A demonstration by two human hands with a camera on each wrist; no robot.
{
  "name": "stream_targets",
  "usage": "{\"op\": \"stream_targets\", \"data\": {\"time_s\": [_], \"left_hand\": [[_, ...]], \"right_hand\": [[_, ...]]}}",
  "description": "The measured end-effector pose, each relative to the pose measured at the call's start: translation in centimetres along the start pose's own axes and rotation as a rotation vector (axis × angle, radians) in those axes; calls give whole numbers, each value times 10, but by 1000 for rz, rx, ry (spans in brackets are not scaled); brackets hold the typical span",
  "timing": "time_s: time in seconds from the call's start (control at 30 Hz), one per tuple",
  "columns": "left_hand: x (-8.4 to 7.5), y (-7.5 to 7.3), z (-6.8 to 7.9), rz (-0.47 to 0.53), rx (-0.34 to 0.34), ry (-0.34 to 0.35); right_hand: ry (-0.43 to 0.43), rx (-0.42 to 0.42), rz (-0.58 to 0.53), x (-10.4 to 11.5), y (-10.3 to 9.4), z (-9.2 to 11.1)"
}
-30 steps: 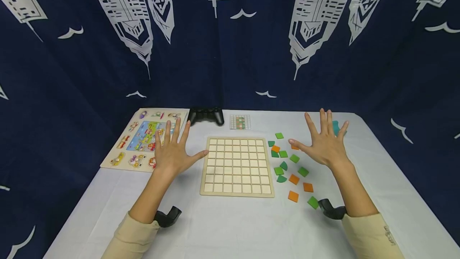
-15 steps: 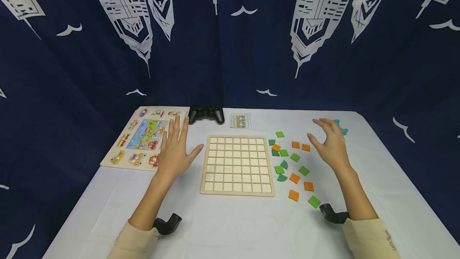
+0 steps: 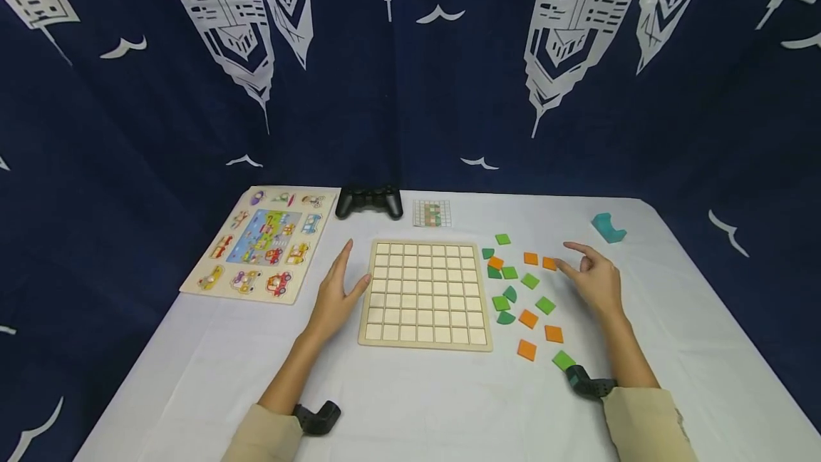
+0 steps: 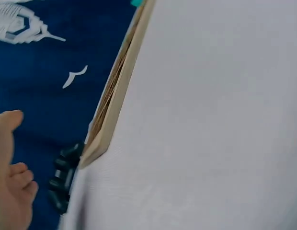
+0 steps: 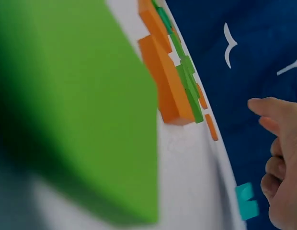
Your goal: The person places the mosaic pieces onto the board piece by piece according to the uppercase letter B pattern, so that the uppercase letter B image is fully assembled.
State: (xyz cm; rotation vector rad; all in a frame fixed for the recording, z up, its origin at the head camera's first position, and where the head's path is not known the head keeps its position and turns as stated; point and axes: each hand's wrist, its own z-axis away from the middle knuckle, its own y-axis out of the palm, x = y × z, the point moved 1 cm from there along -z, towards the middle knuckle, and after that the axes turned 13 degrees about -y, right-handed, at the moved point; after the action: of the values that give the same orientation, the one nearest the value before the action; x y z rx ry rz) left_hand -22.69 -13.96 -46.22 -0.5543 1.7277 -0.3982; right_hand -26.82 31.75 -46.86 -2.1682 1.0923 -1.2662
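Note:
A wooden grid board (image 3: 425, 294) with square recesses lies in the middle of the table. My left hand (image 3: 330, 309) is beside its left edge, fingers straight, the thumb tip overlapping the rim in the head view. To the board's right are scattered several orange square tiles (image 3: 529, 319), green square tiles (image 3: 530, 281) and dark green quarter-round tiles (image 3: 505, 318). My right hand (image 3: 598, 284) holds nothing. Its thumb and index finger are apart, close to an orange tile (image 3: 549, 263), with the other fingers loosely curled. A green tile (image 5: 100, 105) fills much of the right wrist view.
A picture puzzle board (image 3: 295, 278) lies at the left. Behind the grid board are a black game controller (image 3: 368, 202) and a small printed pattern card (image 3: 432, 214). A teal notched block (image 3: 608, 227) sits at the back right, before the dark blue curtain (image 3: 449, 113).
My left hand has come down and right, off the puzzle board, toward the grid board. The right hand has lowered toward the orange tiles, its spread fingers drawing in and uncovering the teal block.

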Motion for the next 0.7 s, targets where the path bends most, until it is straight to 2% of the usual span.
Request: {"op": "stream_targets", "data": {"time_s": [0.13, 0.27, 0.37, 0.5, 0.6, 0.7], "left_hand": [[20, 9, 0, -6, 75, -30], [31, 13, 4, -51, 142, -39], [33, 15, 8, -86, 192, -37], [33, 16, 11, -135, 223, -41], [32, 17, 11, -178, 228, -31], [32, 16, 11, -218, 230, -12]], "right_hand": [[48, 110, 61, -5, 7, 2], [23, 164, 111, -16, 16, 6], [-4, 169, 136, -19, 19, 9], [-18, 152, 140, -17, 20, 10], [-11, 141, 120, -8, 16, 8], [4, 130, 73, 10, 12, 6]]}}
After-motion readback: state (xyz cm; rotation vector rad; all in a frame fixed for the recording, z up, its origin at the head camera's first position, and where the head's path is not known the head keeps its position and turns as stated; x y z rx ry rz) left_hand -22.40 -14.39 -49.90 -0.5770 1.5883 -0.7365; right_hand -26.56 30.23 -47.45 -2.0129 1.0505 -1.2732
